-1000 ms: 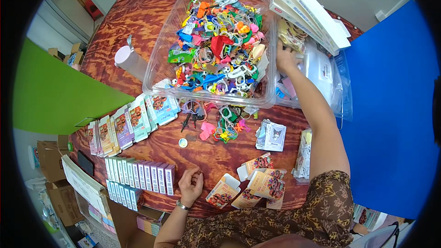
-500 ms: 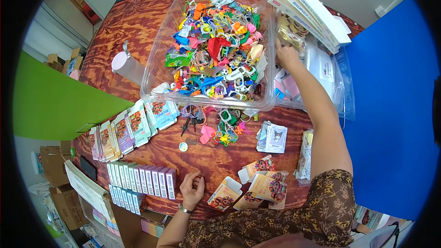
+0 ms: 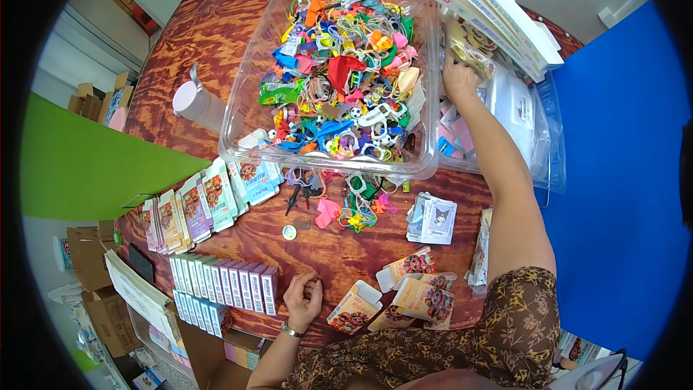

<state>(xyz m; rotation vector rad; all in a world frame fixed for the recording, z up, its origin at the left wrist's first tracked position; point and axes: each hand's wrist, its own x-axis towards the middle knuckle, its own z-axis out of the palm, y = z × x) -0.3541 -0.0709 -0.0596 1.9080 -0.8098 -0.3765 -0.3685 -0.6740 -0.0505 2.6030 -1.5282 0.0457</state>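
My right hand (image 3: 460, 78) reaches into a clear tray (image 3: 554, 152) at the far right, against a plastic packet of brownish round pieces (image 3: 473, 47). Its fingertips are partly hidden, so a grip on the packet cannot be made out. My left hand (image 3: 304, 297) rests on the table with its fingers curled in; whatever they may hold is hidden. It lies between a row of slim purple and green boxes (image 3: 245, 285) and several flattened orange cartons (image 3: 426, 300). A big clear tub (image 3: 238, 119) of small colourful toys and bands stands at the centre back.
Several flattened cartons (image 3: 216, 195) fan out at the left. Loose toys (image 3: 354, 213) and a stack of cards (image 3: 437, 220) lie before the tub. A pink-lidded bottle (image 3: 198, 105) stands left of it. Long white boxes (image 3: 498, 18) lean over the right tray. A blue panel (image 3: 621, 173) borders the right.
My right hand has shifted slightly on the packet in the right tray. The whole view has moved a little. My left hand stays in the same place on the table.
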